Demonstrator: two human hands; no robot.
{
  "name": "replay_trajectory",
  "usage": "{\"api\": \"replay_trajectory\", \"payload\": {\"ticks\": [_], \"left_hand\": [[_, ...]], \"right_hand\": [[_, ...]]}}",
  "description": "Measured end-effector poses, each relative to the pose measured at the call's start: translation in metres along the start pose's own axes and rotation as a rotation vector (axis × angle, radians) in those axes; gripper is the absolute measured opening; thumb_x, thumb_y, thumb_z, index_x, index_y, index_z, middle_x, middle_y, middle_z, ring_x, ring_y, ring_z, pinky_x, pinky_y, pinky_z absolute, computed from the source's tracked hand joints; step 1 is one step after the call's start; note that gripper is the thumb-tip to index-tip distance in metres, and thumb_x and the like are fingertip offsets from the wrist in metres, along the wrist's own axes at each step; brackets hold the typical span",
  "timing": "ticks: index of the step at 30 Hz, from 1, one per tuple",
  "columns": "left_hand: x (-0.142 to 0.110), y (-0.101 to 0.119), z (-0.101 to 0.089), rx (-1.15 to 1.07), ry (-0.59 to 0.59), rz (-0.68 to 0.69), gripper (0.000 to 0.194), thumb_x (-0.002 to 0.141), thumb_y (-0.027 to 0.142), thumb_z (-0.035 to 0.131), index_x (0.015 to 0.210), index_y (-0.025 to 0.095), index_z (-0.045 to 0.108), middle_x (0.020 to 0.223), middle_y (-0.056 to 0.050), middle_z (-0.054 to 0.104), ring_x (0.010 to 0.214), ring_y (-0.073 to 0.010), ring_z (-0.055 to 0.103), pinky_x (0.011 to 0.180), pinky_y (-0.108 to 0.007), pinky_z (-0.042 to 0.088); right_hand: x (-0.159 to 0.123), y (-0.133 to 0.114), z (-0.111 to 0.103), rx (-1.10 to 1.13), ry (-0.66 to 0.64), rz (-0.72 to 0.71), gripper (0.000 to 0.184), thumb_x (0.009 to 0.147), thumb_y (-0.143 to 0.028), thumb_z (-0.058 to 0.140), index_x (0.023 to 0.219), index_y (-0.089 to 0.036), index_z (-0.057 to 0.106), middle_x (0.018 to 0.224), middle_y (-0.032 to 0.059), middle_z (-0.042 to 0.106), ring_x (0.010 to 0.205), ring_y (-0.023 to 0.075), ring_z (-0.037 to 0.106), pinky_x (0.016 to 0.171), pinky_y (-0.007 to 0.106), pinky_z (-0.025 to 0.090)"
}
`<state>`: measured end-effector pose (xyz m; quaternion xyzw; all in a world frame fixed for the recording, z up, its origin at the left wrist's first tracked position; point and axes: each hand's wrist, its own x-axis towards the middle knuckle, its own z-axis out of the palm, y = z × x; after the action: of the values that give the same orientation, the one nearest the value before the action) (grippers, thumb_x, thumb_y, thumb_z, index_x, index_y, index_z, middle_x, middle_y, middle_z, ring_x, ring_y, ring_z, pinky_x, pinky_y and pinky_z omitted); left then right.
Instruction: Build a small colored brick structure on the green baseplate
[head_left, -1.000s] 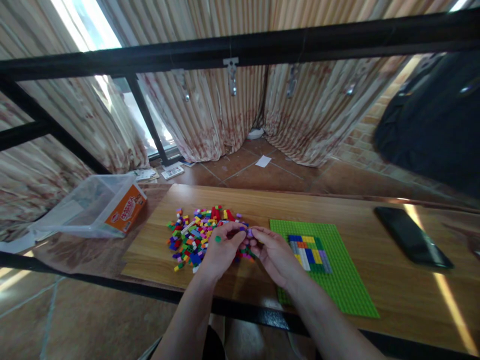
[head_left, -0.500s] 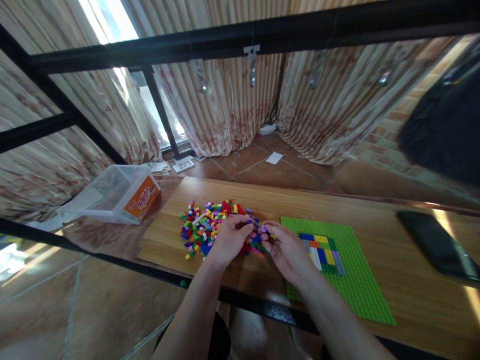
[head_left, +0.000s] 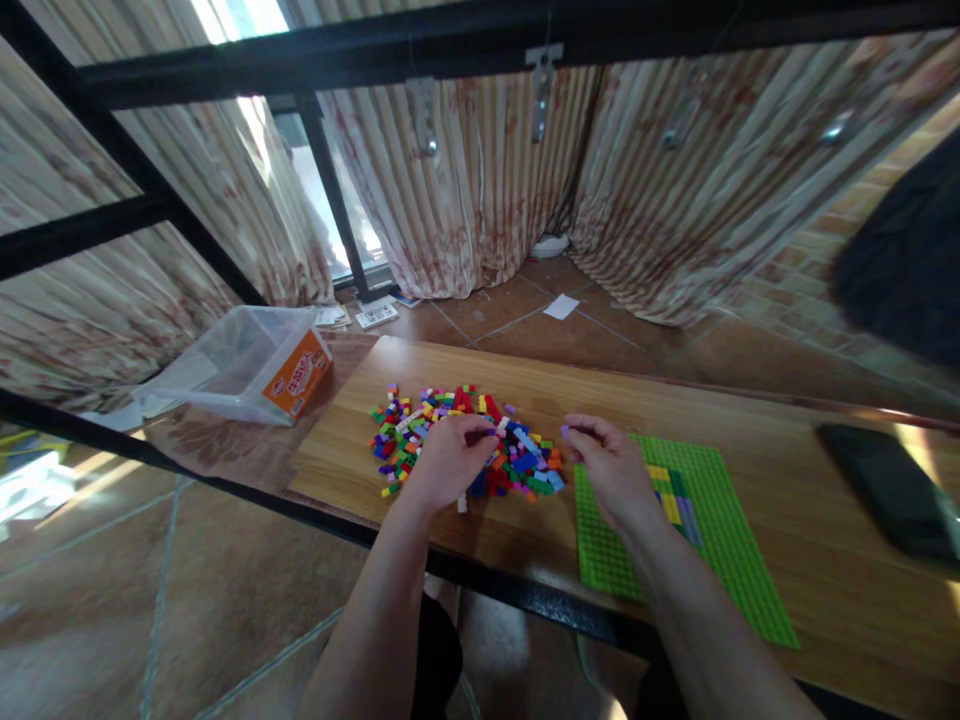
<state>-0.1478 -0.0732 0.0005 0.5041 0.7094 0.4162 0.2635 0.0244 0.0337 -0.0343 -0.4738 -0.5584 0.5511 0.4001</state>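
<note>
Bricks, small plastic toy kind, mixed colors, loose in a pile (head_left: 525, 462) on the wooden tabletop (head_left: 780, 470). Head view, only view. Hands apart from each other. Left hand (head_left: 448, 462) over the left-middle of the pile, thumb and index close together; a dark purple bit shows by the fingertips, cannot tell if gripped or just lying in the pile. Right hand (head_left: 609, 470) between pile and green baseplate, partly over the baseplate; thumb and index pinch a light purple brick (head_left: 566, 431), held just right of the pile.

Green studded baseplate (head_left: 739, 570) flat on the tabletop, right of the pile. Bears a low brick patch (head_left: 679, 505): yellow, green, blue, light purple and gray parts visible, rest hidden by right hand.

Container: clear plastic box (head_left: 238, 362), open top, orange label (head_left: 298, 373) with pale lettering on the side facing the bricks. Stands left of the wooden tabletop on a brownish surface (head_left: 225, 438). Pale shapes show through the walls; cannot tell if inside or behind.

Black phone (head_left: 892, 490) flat at far right, well apart from the baseplate, strip of sunlight by it. Behind: tiled floor with a white paper sheet (head_left: 561, 306), some printed papers (head_left: 376, 315), striped curtains (head_left: 472, 190), black metal bar (head_left: 330, 60) across the top.
</note>
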Motion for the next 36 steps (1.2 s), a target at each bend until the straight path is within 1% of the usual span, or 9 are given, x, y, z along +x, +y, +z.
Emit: {"api": "replay_trajectory", "payload": {"ticks": [4, 10, 17, 21, 24, 26, 29, 32, 36], "left_hand": [[-0.004, -0.001, -0.001, 0.136, -0.049, 0.032, 0.016, 0.079, 0.014, 0.06, 0.082, 0.018, 0.075, 0.08, -0.002, 0.073, 0.074, -0.0172, 0.063, 0.069, -0.028, 0.044], [-0.004, -0.002, -0.002, 0.243, -0.033, 0.024, 0.016, 0.078, 0.013, 0.063, 0.085, 0.018, 0.076, 0.087, -0.004, 0.074, 0.08, -0.0194, 0.065, 0.074, -0.029, 0.045], [-0.005, -0.006, -0.004, 0.347, 0.0, 0.017, 0.012, 0.077, 0.014, 0.064, 0.079, 0.019, 0.075, 0.077, -0.004, 0.072, 0.07, -0.0183, 0.062, 0.066, -0.028, 0.042], [-0.005, -0.005, -0.008, 0.302, 0.0, 0.01, 0.009, 0.075, 0.014, 0.065, 0.076, 0.018, 0.074, 0.073, -0.002, 0.071, 0.066, -0.0164, 0.061, 0.063, -0.027, 0.041], [-0.006, -0.006, -0.013, 0.257, 0.021, 0.009, 0.007, 0.075, 0.016, 0.067, 0.077, 0.017, 0.073, 0.071, -0.001, 0.07, 0.064, -0.015, 0.06, 0.061, -0.025, 0.04], [-0.005, -0.008, -0.018, 0.228, 0.091, -0.008, 0.009, 0.077, 0.017, 0.065, 0.079, 0.017, 0.074, 0.072, -0.001, 0.071, 0.064, -0.0143, 0.06, 0.061, -0.025, 0.041], [-0.004, -0.012, -0.027, 0.179, 0.263, -0.066, 0.014, 0.081, 0.018, 0.061, 0.081, 0.017, 0.075, 0.069, -0.001, 0.07, 0.062, -0.0134, 0.059, 0.06, -0.024, 0.041], [-0.003, -0.018, -0.037, 0.109, 0.434, -0.145, 0.017, 0.082, 0.021, 0.059, 0.081, 0.017, 0.075, 0.065, 0.0, 0.068, 0.06, -0.0133, 0.058, 0.058, -0.024, 0.041], [-0.003, -0.026, -0.044, 0.065, 0.551, -0.174, 0.018, 0.082, 0.026, 0.059, 0.083, 0.017, 0.075, 0.072, -0.001, 0.071, 0.065, -0.0138, 0.06, 0.06, -0.023, 0.042]], "right_hand": [[0.004, 0.004, 0.0, -0.332, -0.025, -0.188, 0.025, 0.074, -0.035, 0.06, 0.089, -0.019, 0.073, 0.096, 0.0097, 0.074, 0.094, 0.0258, 0.064, 0.088, 0.042, 0.046], [-0.004, 0.003, 0.012, -0.514, -0.167, -0.283, 0.034, 0.081, -0.033, 0.05, 0.097, -0.013, 0.072, 0.103, 0.0161, 0.07, 0.1, 0.0277, 0.063, 0.092, 0.044, 0.045], [-0.011, 0.005, 0.019, -0.355, -0.245, -0.264, 0.031, 0.084, -0.034, 0.053, 0.1, -0.017, 0.072, 0.104, 0.0118, 0.071, 0.095, 0.0246, 0.065, 0.088, 0.04, 0.048], [-0.015, 0.0, 0.021, -0.169, -0.284, -0.157, 0.03, 0.083, -0.037, 0.058, 0.101, -0.019, 0.072, 0.102, 0.009, 0.074, 0.092, 0.0227, 0.067, 0.084, 0.037, 0.05], [-0.015, -0.004, 0.017, -0.108, -0.264, -0.146, 0.03, 0.081, -0.038, 0.061, 0.099, -0.019, 0.073, 0.101, 0.0085, 0.075, 0.09, 0.0223, 0.067, 0.08, 0.036, 0.051], [-0.015, -0.006, 0.014, -0.097, -0.229, -0.182, 0.028, 0.08, -0.037, 0.061, 0.098, -0.019, 0.073, 0.1, 0.0084, 0.075, 0.089, 0.0222, 0.067, 0.079, 0.036, 0.051], [-0.026, -0.009, 0.015, -0.137, -0.209, -0.274, 0.023, 0.083, -0.034, 0.061, 0.096, -0.02, 0.073, 0.099, 0.0074, 0.075, 0.089, 0.021, 0.067, 0.081, 0.036, 0.051], [-0.052, -0.011, 0.027, -0.219, -0.357, -0.378, 0.018, 0.088, -0.028, 0.057, 0.098, -0.022, 0.072, 0.098, 0.0057, 0.073, 0.092, 0.0192, 0.065, 0.083, 0.034, 0.05], [-0.094, -0.008, 0.054, -0.301, -0.735, -0.449, 0.022, 0.089, -0.016, 0.052, 0.104, -0.021, 0.069, 0.099, 0.0056, 0.071, 0.089, 0.0168, 0.065, 0.081, 0.031, 0.052]]}}
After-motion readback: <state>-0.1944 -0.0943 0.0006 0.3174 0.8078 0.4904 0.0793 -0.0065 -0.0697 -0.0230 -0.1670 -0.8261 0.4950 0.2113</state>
